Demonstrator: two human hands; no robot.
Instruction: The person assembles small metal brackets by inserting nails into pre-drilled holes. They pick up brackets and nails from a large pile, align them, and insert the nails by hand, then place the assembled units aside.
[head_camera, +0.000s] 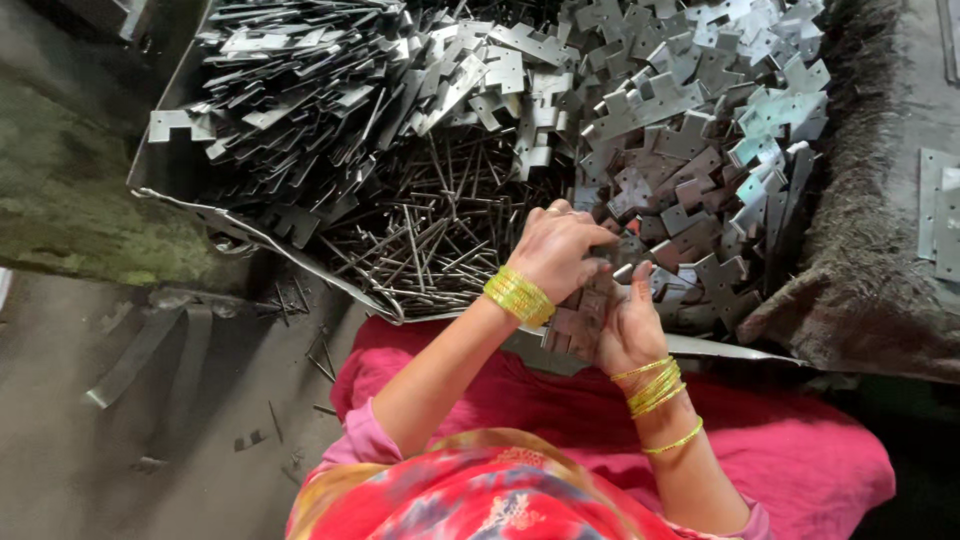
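My left hand (553, 247) and my right hand (628, 325) meet over the front edge of a metal tray (180, 165). Together they grip a small stack of grey notched metal hinge plates (585, 312); the left hand covers its top, the right hand holds it from below. Yellow bangles ring both wrists. Just left of my hands lies a heap of thin steel pins (430, 235). A pile of loose hinge plates (690, 150) fills the tray on the right, and a second pile (330, 90) fills the left.
My lap is covered by pink and red cloth (800, 450). A dark fibrous mat (870, 260) borders the tray on the right. Scraps and stray pins lie on the grey floor (150, 400) at left. Flat metal plates (940, 220) rest at the far right.
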